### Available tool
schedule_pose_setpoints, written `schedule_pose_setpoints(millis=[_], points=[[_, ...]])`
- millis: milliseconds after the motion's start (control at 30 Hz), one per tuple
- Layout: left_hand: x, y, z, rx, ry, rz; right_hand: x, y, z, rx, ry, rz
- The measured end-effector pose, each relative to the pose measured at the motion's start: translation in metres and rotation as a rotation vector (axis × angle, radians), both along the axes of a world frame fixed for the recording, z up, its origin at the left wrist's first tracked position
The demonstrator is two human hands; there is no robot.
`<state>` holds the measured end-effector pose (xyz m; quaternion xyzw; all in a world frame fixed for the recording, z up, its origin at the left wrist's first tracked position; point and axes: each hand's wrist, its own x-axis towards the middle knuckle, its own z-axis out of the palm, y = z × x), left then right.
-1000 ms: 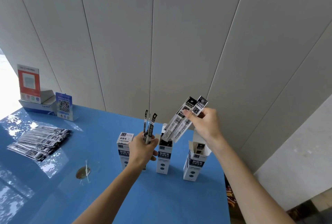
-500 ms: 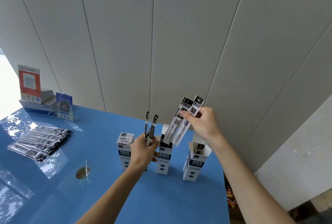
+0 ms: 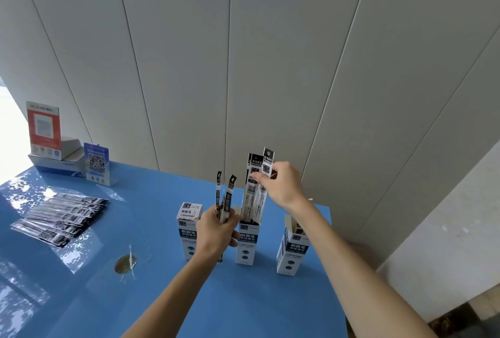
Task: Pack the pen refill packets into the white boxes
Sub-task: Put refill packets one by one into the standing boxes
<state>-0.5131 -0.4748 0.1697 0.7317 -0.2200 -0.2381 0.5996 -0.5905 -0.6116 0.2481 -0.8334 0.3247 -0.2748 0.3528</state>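
Two hands held pen refill packets above white boxes on a blue table.

Right hand pinched packets standing in the open middle box; left hand, at nine o'clock of it, gripped a few upright packets. Spare packets lay far toward nine o'clock.

Blue glossy table, light reflections on left part. Three white boxes stand upright near far edge: left box closed, middle box and right box open on top. Fanned pile of refill packets lies flat at left. Blue QR sign and red sign stand at far left corner, red one by white-blue carton. Small brownish spot on surface.
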Motion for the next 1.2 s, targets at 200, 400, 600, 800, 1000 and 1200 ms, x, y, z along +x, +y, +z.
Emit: schedule_pose_setpoints(millis=[200, 400, 600, 800, 1000, 1200], points=[[-0.002, 0.0, -0.001, -0.009, 0.004, -0.006, 0.001, 0.005, -0.006, -0.022, -0.015, -0.025], [-0.001, 0.0, 0.0, -0.022, -0.001, -0.009, -0.001, 0.016, -0.022, 0.049, 0.11, 0.108], [-0.001, 0.002, 0.0, -0.014, -0.013, -0.027, -0.013, 0.015, -0.03, 0.052, 0.175, 0.173], [-0.001, 0.001, 0.001, -0.019, -0.006, -0.031, -0.021, 0.017, -0.036, 0.0, 0.294, 0.213], [-0.001, 0.002, 0.0, -0.004, -0.011, -0.028, -0.027, 0.023, -0.032, -0.107, 0.077, 0.116], [0.0, 0.002, -0.001, -0.009, -0.025, -0.032, -0.028, 0.035, -0.05, -0.155, 0.378, 0.228]])
